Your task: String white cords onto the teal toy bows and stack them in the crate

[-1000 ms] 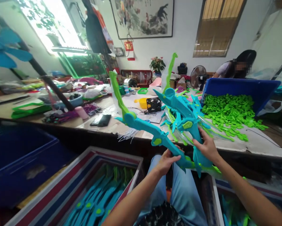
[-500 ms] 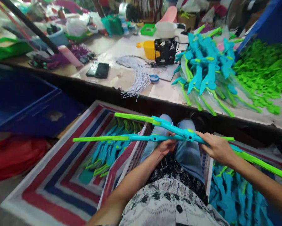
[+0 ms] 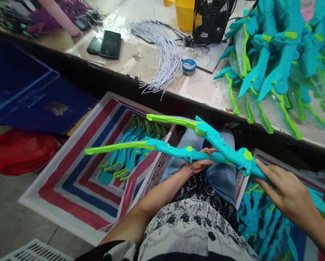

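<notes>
My left hand (image 3: 200, 164) is closed round the turquoise middle of a toy bow (image 3: 173, 149) above my lap. Its long green limb points left. In my right hand (image 3: 284, 186) is a second turquoise and green toy bow (image 3: 223, 145), gripped near its middle, with one green limb reaching up and left and the other running off to the lower right. This second bow crosses over the right end of the first. My fingers partly hide both grips, and whether the bows touch I cannot tell.
On the workbench (image 3: 132, 72) lie white strings (image 3: 165, 54), a blue tin (image 3: 188, 66), a black fan (image 3: 212, 21) and a pile of toy bows (image 3: 276, 65). A striped lined crate (image 3: 78, 174) holding bows stands at left; more bows (image 3: 262, 217) lie at right.
My right hand and its bow have moved right, so the two bows overlap less and spread further apart. The left hand's fingers have shifted along its bow. The view has dropped closer.
</notes>
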Tool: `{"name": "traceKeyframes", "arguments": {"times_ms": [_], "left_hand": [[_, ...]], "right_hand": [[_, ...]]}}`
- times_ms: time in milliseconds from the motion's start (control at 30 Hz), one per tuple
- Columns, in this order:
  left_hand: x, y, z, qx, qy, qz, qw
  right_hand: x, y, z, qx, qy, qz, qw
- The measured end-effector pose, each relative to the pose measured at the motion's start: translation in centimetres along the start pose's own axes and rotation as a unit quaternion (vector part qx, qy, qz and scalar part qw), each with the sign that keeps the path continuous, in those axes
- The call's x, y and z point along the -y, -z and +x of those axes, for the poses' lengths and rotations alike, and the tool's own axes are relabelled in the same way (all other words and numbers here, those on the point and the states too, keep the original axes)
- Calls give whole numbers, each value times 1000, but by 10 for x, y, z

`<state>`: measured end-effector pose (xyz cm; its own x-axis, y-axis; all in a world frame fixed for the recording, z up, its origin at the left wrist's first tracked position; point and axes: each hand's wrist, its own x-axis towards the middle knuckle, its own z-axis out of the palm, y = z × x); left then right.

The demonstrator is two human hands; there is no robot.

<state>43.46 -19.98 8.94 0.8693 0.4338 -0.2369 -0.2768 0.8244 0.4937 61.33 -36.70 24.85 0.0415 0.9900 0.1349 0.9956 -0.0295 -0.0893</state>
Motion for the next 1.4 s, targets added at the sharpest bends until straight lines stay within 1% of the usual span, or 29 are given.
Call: {"name": "traceKeyframes", "arguments": {"times_ms": [67,133,200,267,367,433,500,533,567,600,633,667,700,733,767,800,833,900,933,1000,1067,1100,1167,1200,1233,1300,1367,1400], "left_hand": [[4,2,0,33,37,18,999],[13,4,-3,44,76,24,996],[23,7,-8,24,108,11,994],[31,11,-13,-6,134,-18,991],[40,17,-16,-48,173,-54,982],[42,21,-17,-63,202,-53,976],[41,22,-21,-50,212,-4,976],[38,21,-25,-25,205,54,977],[33,19,-31,11,190,137,972],[25,16,-37,52,164,237,956],[16,12,-44,94,127,340,927],[4,8,-49,134,81,435,887],[-9,5,-53,162,31,515,841],[-23,2,-55,169,-19,579,797],[-36,1,-54,161,-61,632,756],[-48,2,-50,142,-87,677,717],[-58,4,-45,120,-96,716,681],[-68,8,-34,88,-71,773,624],[-68,9,-30,89,-50,791,603],[-62,10,-28,102,-16,815,570],[-51,6,-33,110,2,832,545],[-46,4,-36,111,8,838,534],[-39,1,-42,107,12,845,523],[-37,1,-43,104,8,844,526],[-36,2,-45,100,-1,839,534],[-38,6,-47,94,-37,820,563],[-42,13,-49,84,-78,797,593],[-45,15,-50,75,-95,786,607]], "right_hand": [[-2,-6,16,-7,23,-42,999],[-7,-21,35,-6,44,-79,996],[-14,-45,51,-1,51,-92,994],[-19,-73,61,-1,44,-78,996],[-21,-111,65,-11,26,-41,999],[-19,-128,65,-22,15,-15,1000],[-15,-138,65,-22,5,7,1000],[-14,-140,66,-18,1,14,1000],[-13,-142,68,-13,-3,18,1000],[-13,-144,70,-9,-6,19,1000],[-12,-146,73,-8,-7,21,1000],[-12,-148,75,-9,-4,23,1000],[-12,-150,78,-11,0,27,1000],[-11,-152,81,-11,4,33,999],[-11,-155,84,-10,7,38,999],[-10,-157,86,-6,8,44,999],[-10,-158,87,1,7,48,999],[-11,-158,90,22,4,57,998],[-11,-156,93,34,7,61,998],[-9,-146,106,47,21,64,997],[-2,-133,135,31,39,62,997],[4,-126,157,15,47,63,997],[23,-116,212,-15,60,71,996],[34,-113,243,-20,71,74,995],[46,-112,275,-17,78,71,994],[70,-115,332,-15,90,57,994],[89,-122,374,-17,98,36,994],[95,-126,388,-16,103,27,994]]}}
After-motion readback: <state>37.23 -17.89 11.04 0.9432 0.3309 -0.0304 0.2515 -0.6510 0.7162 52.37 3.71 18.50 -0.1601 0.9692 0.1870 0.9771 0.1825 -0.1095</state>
